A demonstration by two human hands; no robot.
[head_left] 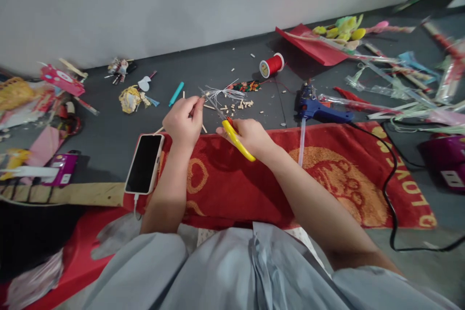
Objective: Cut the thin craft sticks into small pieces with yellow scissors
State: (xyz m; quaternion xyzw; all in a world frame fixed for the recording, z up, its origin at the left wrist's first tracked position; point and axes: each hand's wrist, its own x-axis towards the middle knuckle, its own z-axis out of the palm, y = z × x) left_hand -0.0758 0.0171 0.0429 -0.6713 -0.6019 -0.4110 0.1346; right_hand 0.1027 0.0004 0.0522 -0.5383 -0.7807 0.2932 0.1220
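In the head view, from far off, I see my right hand [250, 138] wrapped around the scissors with yellow plastic handles and thin metal blades [233, 136]. They are over the far edge of the red towel with orange pictures [236, 189], pointing away from me, maybe because that is the easy way to grip them.

My left hand [181, 121] is curled up, thumb and finger pressed in a tight pinch by the blades. I can't tell what is in it; I guess the pinch suits something tiny.

Past the blades, small pale stick bits [246, 104] and thin white plastic strips [225, 93] lie on the dark grey table [207, 68]. The blue glue gun [323, 110] rests on the right, probably to be easy to reach. The white-edged black phone [144, 163] lies left, likely because its cable comes up there.
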